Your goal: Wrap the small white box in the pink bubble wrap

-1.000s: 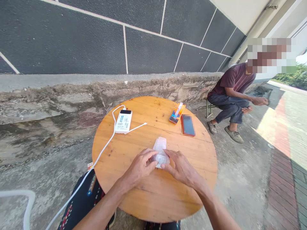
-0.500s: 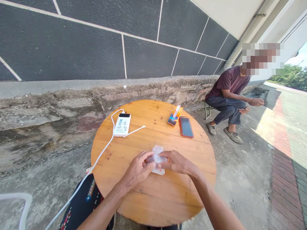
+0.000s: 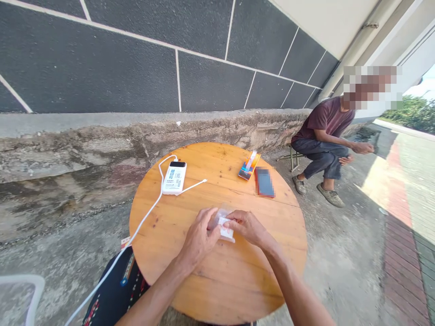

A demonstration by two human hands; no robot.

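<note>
Between my two hands, low over the near middle of the round wooden table (image 3: 163, 253), is a small clear plastic case (image 3: 227, 232). A white face with faint red print shows on it; what is inside cannot be made out. My left hand (image 3: 200, 234) grips its left side with thumb and fingers. From the right, my right hand (image 3: 249, 228) pinches it near the top with bent fingers. Parts of the case are hidden under the fingertips.
A white power bank (image 3: 174, 179) with a white cable (image 3: 149, 210) lies at the table's left. Toward the back right are an orange and blue tape dispenser (image 3: 249, 166) and a red-edged phone (image 3: 265, 182). Beyond the table a person (image 3: 328, 131) sits by the wall.
The case has turned in my hands, so a white, red-printed face now shows where translucent plastic did. Both hands shifted slightly; the other things stay put.
</note>
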